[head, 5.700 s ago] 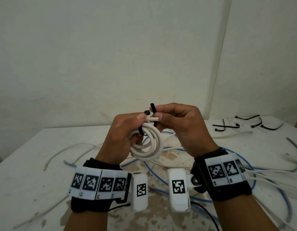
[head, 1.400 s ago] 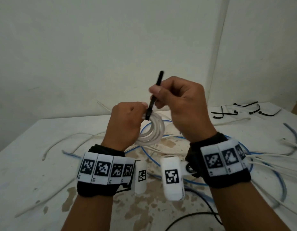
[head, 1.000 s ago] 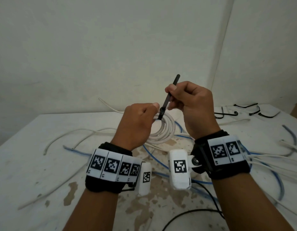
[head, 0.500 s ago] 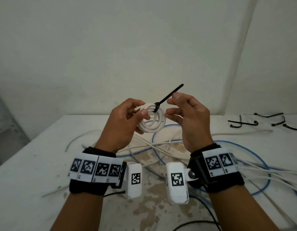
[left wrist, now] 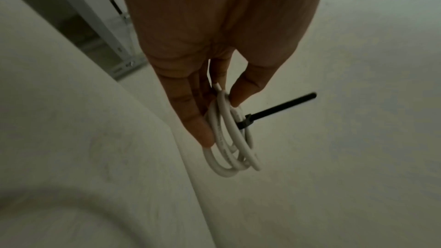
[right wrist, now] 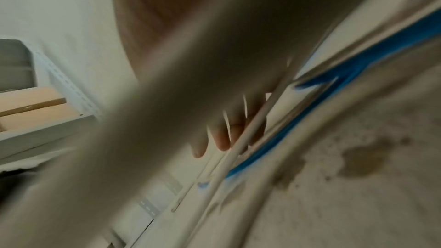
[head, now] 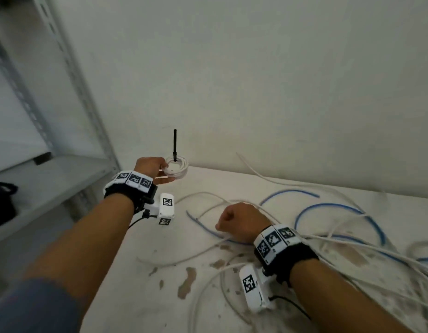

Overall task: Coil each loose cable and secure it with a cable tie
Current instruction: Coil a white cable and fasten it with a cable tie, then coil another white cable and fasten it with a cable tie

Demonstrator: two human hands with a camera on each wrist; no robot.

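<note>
My left hand (head: pixel 166 171) reaches to the table's far left corner and pinches a coiled white cable (head: pixel 178 168) between thumb and fingers. A black cable tie (head: pixel 175 145) is cinched round the coil, its tail standing straight up. The left wrist view shows the same hand (left wrist: pixel 222 120) holding the coil (left wrist: pixel 229 146), with the tie tail (left wrist: pixel 279 108) sticking out to the right. My right hand (head: pixel 228 221) hangs low over loose cables, fingers loosely curled. In the blurred right wrist view its fingertips (right wrist: pixel 222 142) lie beside a white cable (right wrist: pixel 238 148); nothing shows in its grip.
Loose white cables (head: pixel 352 246) and a blue cable (head: pixel 340 207) sprawl over the stained white table (head: pixel 148 272). A grey metal shelf rack (head: pixel 52 179) stands to the left, with a black object (head: pixel 1 203) on it. The wall runs close behind the table.
The right hand let go of the tie tail and dropped to the cables on the table. The left hand carried the tied coil out to the far left. The head view swung left.
</note>
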